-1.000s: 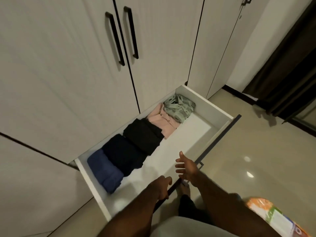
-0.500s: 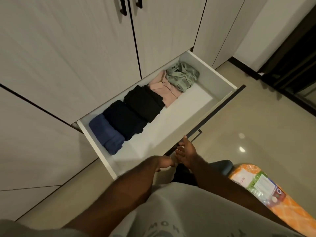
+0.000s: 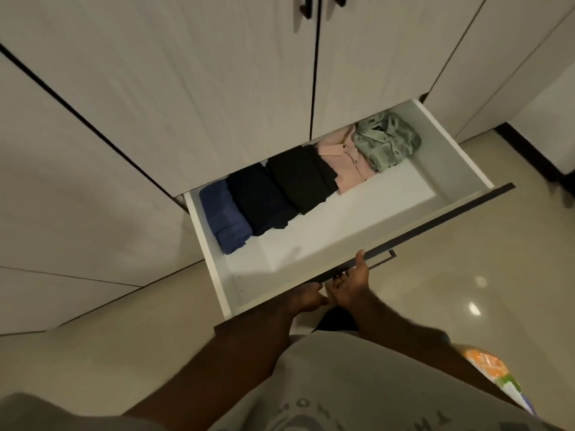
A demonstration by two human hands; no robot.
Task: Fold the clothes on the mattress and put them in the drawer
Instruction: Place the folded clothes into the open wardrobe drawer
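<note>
A second ago the right hand [image 3: 350, 284] was spread above the floor of the shallow white wooden drawer [image 3: 342, 225] and the left hand [image 3: 306, 298] lay over its front rim. Now both have dropped outside it, low in the middle of the frame, against the dark-edged front panel [image 3: 435, 217]. The right thumb stands up along that edge beside the slim black bar handle [image 3: 378, 261]. The right fingers bend toward the handle's left end and the left fingers curl just beside them, but I cannot tell whether either hand clamps anything. Neither carries cloth. The clothes sit in a touching row along the drawer's back: a rolled blue cloth [image 3: 224, 216] at left, then a folded navy garment [image 3: 261, 200], a folded black garment [image 3: 301, 178], a folded pale pink shirt [image 3: 342, 160] and a folded sage green shirt [image 3: 385, 141] toward the upper right. Stowing looks done for these five, and the hands seem set to push the drawer shut. The view has drawn back, so I cannot say whether the drawer has already slid in. White drawer floor shows all along the front of the row. The clothes' back edges lie right under the lower edge of the pale wood-grain wardrobe doors [image 3: 186, 88], where a tall fold might catch. Glossy beige floor tiles [image 3: 466, 275] spread at right, with an orange patterned packet [image 3: 485, 365] at lower right.
</note>
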